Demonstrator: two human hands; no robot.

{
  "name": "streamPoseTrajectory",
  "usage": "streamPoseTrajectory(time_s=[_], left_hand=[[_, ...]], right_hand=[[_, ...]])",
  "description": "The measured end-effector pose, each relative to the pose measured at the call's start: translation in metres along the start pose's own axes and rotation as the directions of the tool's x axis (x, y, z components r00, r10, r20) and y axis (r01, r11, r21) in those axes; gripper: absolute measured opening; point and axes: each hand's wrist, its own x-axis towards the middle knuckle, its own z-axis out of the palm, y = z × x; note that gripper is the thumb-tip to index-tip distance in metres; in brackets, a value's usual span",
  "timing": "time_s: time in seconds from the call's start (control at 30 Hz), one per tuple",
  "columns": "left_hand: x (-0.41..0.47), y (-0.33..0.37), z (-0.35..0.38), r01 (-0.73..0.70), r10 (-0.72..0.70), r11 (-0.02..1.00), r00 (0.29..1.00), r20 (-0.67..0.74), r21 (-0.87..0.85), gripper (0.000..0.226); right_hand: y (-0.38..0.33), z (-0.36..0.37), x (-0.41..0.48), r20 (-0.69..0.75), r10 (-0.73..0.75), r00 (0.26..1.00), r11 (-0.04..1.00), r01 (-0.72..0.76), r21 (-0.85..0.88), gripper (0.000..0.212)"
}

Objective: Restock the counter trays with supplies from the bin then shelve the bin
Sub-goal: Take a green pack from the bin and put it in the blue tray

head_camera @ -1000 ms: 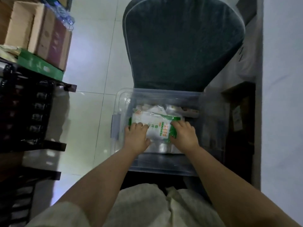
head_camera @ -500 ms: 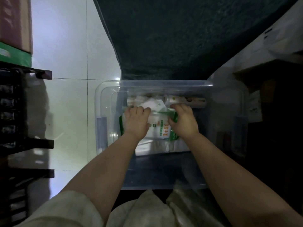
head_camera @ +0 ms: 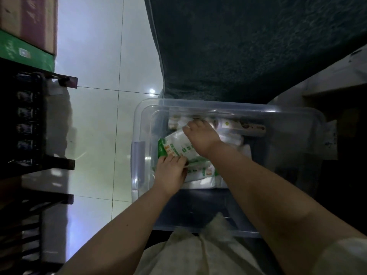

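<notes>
**A:** On the tiled floor, against the dark padded chair back, the clear plastic bin is seen, open at the top. What is most likely to be upset from here?

**B:** The bin itself is judged the first risk. It is light and see-through, and if a packet is tugged sideways rather than lifted, the bin could be dragged across the smooth tile or tipped toward the black shelving rack nearby.

**A:** And the contents?

**B:** Several soft packets are stacked loosely inside. The green-and-white packet lies tilted on top of others. If it is pulled out at an angle, those beneath could be shifted or carried up with it and dropped back or over the rim.

**A:** How is it being held?

**B:** The right hand is laid over its far end, fingers curled down at the edge; the left hand is closed on its near corner. A full grasp by the right cannot be confirmed, since its fingertips are hidden behind the packet.

**A:** So the smallest risk?

**B:** A slip of the glossy wrapper at that pinched corner is thought possible. The long labelled tube at the far wall could also be knocked.
</notes>
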Motion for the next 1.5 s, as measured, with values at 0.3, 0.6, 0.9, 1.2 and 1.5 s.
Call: streamPoseTrajectory(time_s=[0.3, 0.6, 0.9, 1.2, 1.5], left_hand=[[-0.015, 0.009, -0.008, -0.087, 0.086, 0.996, 0.995, -0.048, -0.023, 0.014], [-0.037, 0.050, -0.073, -0.238, 0.241, 0.971, 0.951, -0.194, 0.037, 0.014], [-0.050, 0.104, -0.178, -0.577, 0.629, 0.777, 0.695, -0.350, 0.250, 0.020], [-0.069, 0.166, -0.217, -0.843, 0.901, 0.372, 0.227, -0.369, 0.388, 0.012], [-0.119, 0.270, -0.222, -0.906, 0.974, -0.033, -0.124, -0.191, 0.422, 0.021]], right_hand=[[0.016, 0.032, -0.047, 0.158, 0.239, 0.958, 0.966, -0.251, 0.064, 0.037], [0.006, -0.027, -0.130, -0.203, 0.296, 0.933, 0.908, -0.209, 0.363, 0.016], [-0.023, -0.130, -0.233, -0.481, 0.570, 0.666, 0.812, -0.366, 0.455, 0.028], [-0.076, -0.138, -0.341, -0.353, 0.848, 0.394, 0.513, -0.447, 0.733, 0.017], [-0.132, -0.120, -0.463, -0.262, 0.962, 0.072, 0.261, -0.511, 0.819, 0.025]])
